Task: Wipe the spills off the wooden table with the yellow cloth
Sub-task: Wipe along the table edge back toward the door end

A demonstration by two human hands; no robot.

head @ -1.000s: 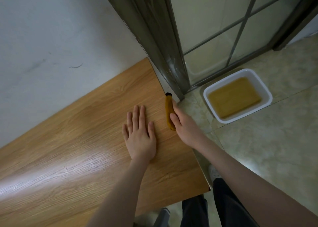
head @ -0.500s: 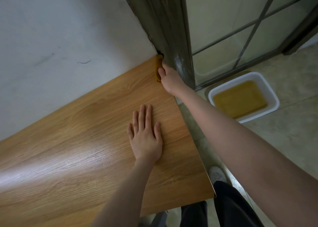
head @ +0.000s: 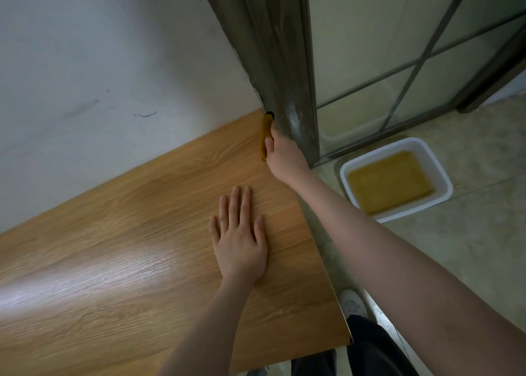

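The wooden table (head: 136, 256) fills the lower left of the head view. My right hand (head: 283, 155) is stretched to the table's far right corner and grips the yellow cloth (head: 265, 136), which shows as a narrow folded strip pressed on the wood beside the dark door frame. My left hand (head: 239, 236) lies flat on the tabletop, palm down, fingers slightly apart, holding nothing. No spill is visible on the wood; a bright glare streak crosses the left part.
A dark metal door frame (head: 284, 62) with glass panes rises right at the table's far corner. A white wall (head: 99, 62) borders the table's far edge. On the tiled floor to the right stands a white basin (head: 444, 182) holding yellowish liquid.
My right hand has slid the cloth along the table's right edge from the middle up to the far corner by the door frame. My left hand has stayed flat in place.
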